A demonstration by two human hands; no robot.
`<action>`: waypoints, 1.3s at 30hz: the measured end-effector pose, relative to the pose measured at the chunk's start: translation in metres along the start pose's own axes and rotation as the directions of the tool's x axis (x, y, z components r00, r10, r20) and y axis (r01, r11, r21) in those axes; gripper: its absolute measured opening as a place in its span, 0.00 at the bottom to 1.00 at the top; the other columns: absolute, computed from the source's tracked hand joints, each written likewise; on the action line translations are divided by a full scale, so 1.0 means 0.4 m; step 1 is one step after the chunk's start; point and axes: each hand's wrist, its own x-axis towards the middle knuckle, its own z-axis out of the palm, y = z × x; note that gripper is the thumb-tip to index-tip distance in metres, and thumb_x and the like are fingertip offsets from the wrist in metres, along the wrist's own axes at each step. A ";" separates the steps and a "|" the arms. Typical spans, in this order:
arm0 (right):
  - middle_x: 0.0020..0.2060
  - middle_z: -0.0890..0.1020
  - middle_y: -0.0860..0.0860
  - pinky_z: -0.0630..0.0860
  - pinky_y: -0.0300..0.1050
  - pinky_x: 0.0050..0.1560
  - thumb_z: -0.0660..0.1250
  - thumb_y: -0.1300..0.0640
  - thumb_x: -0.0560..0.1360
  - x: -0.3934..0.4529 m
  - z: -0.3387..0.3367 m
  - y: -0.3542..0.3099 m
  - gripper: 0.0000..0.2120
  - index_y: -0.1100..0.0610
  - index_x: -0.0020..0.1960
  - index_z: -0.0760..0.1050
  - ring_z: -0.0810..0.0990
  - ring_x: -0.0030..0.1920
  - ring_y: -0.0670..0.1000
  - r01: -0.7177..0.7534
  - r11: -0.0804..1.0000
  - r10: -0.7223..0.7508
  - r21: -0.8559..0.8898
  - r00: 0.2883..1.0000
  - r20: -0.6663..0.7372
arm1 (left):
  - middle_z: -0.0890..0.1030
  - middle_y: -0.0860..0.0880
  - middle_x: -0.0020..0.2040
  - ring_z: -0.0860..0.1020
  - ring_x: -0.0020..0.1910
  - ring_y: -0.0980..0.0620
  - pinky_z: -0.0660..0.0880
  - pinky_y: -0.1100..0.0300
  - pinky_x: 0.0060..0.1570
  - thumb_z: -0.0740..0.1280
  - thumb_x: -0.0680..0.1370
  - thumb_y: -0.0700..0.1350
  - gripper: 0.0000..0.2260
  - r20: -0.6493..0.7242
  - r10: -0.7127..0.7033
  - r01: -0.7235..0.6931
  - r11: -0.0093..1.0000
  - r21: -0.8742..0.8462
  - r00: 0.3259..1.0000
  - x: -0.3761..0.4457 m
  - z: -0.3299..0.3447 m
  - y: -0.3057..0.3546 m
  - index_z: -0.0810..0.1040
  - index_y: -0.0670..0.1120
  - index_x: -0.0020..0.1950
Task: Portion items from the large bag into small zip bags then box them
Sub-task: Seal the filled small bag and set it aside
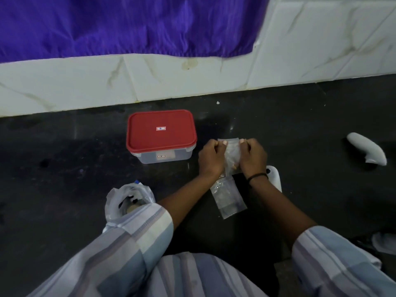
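I hold a small zip bag (232,152) upright between both hands, its long axis running from twelve to six o'clock, mouth at the top. My left hand (211,158) pinches the top left corner of the strip and my right hand (252,157) pinches the top right corner, fingers curled tight on the plastic. Something pale sits low inside it, though I cannot tell what. I judge I am pressing the seal closed, or checking it.

The box (161,136) lies at about ten o'clock from my grip, near but apart, its red lid (160,129) seated on top. My left hand is the nearer one to it, so I expect that hand must lift the lid while my right keeps the filled bag.

The large bag (126,203) stands open at about seven o'clock, beside my left sleeve (137,232). A spare stack of empty zip bags (228,196) lies flat on the dark counter (64,168) just below my wrists, at six o'clock.
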 end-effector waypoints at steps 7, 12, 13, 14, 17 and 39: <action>0.39 0.78 0.50 0.64 0.41 0.35 0.58 0.48 0.81 0.068 0.029 0.045 0.14 0.56 0.42 0.74 0.73 0.38 0.49 -0.054 0.952 0.083 -0.302 0.993 0.082 | 0.78 0.50 0.38 0.76 0.37 0.52 0.70 0.57 0.36 0.65 0.81 0.51 0.13 -0.019 -0.063 0.065 0.986 0.154 0.998 0.044 0.039 -0.041 0.74 0.44 0.42; 0.48 0.79 0.54 0.67 0.45 0.42 0.59 0.48 0.80 0.069 0.049 0.049 0.13 0.58 0.50 0.73 0.77 0.46 0.55 -0.061 0.923 0.095 -0.380 0.993 0.072 | 0.80 0.47 0.43 0.79 0.43 0.48 0.76 0.53 0.43 0.66 0.80 0.51 0.10 -0.032 -0.083 0.087 0.982 0.167 0.996 0.048 0.040 -0.039 0.74 0.45 0.44; 0.50 0.78 0.55 0.67 0.46 0.42 0.59 0.48 0.80 0.068 0.050 0.049 0.13 0.58 0.51 0.72 0.77 0.48 0.56 -0.064 0.927 0.094 -0.370 0.993 0.064 | 0.80 0.47 0.44 0.79 0.44 0.48 0.76 0.53 0.43 0.66 0.80 0.51 0.10 -0.032 -0.085 0.090 0.982 0.168 0.996 0.047 0.037 -0.038 0.74 0.45 0.46; 0.51 0.77 0.55 0.69 0.47 0.43 0.59 0.48 0.80 0.066 0.049 0.049 0.12 0.57 0.52 0.71 0.77 0.49 0.56 -0.067 0.930 0.094 -0.360 0.994 0.056 | 0.80 0.47 0.46 0.79 0.45 0.48 0.75 0.54 0.44 0.66 0.80 0.51 0.09 -0.030 -0.092 0.096 0.980 0.174 0.995 0.044 0.034 -0.036 0.74 0.46 0.48; 0.53 0.75 0.54 0.75 0.53 0.46 0.58 0.48 0.80 0.060 0.046 0.052 0.11 0.55 0.53 0.69 0.77 0.50 0.57 -0.043 0.936 0.056 -0.350 0.998 0.029 | 0.80 0.47 0.49 0.78 0.49 0.47 0.75 0.53 0.50 0.65 0.80 0.51 0.09 -0.003 -0.100 0.099 0.973 0.211 0.995 0.030 0.016 -0.037 0.74 0.46 0.53; 0.49 0.77 0.55 0.75 0.51 0.44 0.62 0.55 0.74 -0.263 0.010 0.080 0.12 0.55 0.56 0.75 0.77 0.48 0.59 0.355 0.820 -0.173 -0.450 0.902 0.395 | 0.80 0.45 0.50 0.79 0.49 0.46 0.78 0.51 0.51 0.63 0.77 0.41 0.03 0.362 -0.139 -0.122 0.782 0.611 0.922 -0.113 -0.142 -0.052 0.76 0.46 0.46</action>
